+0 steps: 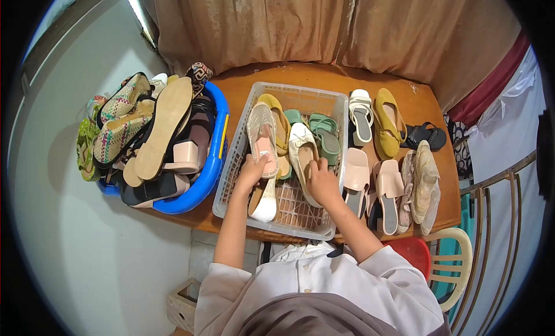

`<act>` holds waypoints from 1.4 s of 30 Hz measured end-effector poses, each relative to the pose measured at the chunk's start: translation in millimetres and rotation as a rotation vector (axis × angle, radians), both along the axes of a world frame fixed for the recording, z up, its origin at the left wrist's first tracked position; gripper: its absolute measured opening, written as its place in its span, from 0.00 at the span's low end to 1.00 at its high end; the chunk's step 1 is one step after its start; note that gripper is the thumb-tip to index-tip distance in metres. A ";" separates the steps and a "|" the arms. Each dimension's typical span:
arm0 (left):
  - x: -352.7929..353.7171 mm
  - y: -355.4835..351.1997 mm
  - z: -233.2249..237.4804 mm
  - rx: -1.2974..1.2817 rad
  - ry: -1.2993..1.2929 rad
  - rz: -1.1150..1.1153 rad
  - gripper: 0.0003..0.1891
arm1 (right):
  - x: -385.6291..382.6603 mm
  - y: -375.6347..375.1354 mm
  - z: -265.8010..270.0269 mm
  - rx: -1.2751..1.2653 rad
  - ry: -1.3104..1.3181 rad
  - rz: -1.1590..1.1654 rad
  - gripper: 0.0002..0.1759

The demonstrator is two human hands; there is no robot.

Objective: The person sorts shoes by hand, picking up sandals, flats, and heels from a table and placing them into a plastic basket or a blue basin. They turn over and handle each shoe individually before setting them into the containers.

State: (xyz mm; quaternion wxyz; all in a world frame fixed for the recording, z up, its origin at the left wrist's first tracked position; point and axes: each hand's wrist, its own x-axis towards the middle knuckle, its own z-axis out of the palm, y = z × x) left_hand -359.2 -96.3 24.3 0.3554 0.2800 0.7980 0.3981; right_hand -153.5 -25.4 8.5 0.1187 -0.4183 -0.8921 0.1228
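Note:
A translucent white plastic crate (332, 232) with a lattice floor stands in front of me on the table. My left hand (252, 171) is closed on the heel end of a silvery flat shoe (261, 123) with a pink insole, thumb inside it. Below that hand lies another white flat shoe (266, 206), partly covered. My right hand (322, 183) grips a white ballet flat (300, 140) with a small bow, its fingers at the shoe's opening. Mustard flats (281, 128) and green sandals (326, 140) lie at the crate's far end.
A blue basin (218, 139) heaped with shoes stands on the left, close to the wall. Right of the crate, white sandals (361, 116), mustard flats (388, 122), black sandals (426, 136), beige slides (388, 183) and cream flats (426, 180) line the wooden table (451, 191). A chair (457, 261) is at right.

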 end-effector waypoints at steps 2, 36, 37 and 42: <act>-8.7 0.5 -14.6 0.101 -0.036 0.018 0.26 | 0.8 1.5 -6.7 0.041 -0.021 -0.007 0.28; 96.1 -27.7 39.1 0.610 -0.152 -0.108 0.24 | 27.5 -19.2 66.9 -0.847 1.234 0.156 0.19; 98.6 -26.4 43.5 0.599 -0.126 -0.046 0.24 | 23.5 -18.2 67.1 -0.812 1.242 0.186 0.20; 99.2 -31.8 39.6 0.518 0.039 -0.075 0.19 | 20.2 -15.0 84.0 -0.549 0.784 0.028 0.23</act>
